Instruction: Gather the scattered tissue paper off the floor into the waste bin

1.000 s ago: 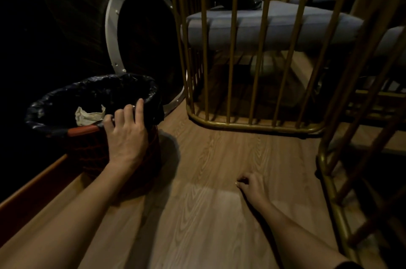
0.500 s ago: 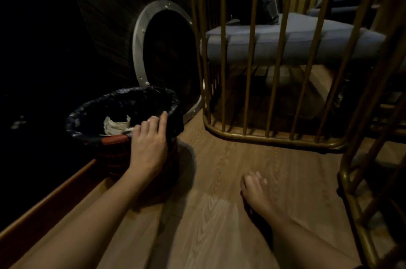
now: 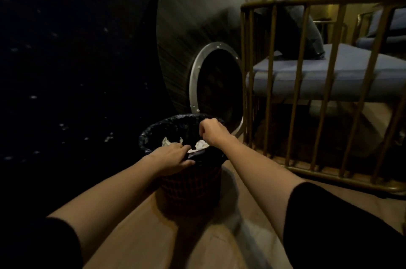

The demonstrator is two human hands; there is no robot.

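Observation:
The waste bin (image 3: pixel 189 189) is a dark mesh basket with a black plastic liner, standing on the wooden floor against the dark wall. White crumpled tissue paper (image 3: pixel 200 144) lies inside it in two lumps. My left hand (image 3: pixel 173 157) grips the near rim, fingers curled over the liner. My right hand (image 3: pixel 211 131) hovers above the bin's right side with its fingers closed. Nothing shows in that fist.
A brass-coloured railing (image 3: pixel 307 97) fences off a grey cushioned seat (image 3: pixel 318 77) to the right of the bin. Behind the bin stands a large dark cone with a metal-ringed opening (image 3: pixel 216 86). Bare wooden floor (image 3: pixel 197 242) lies in front of me.
My right hand has lifted off the floor and moved left over the bin, now closed. My left hand stays on the rim. My view has risen and swung left.

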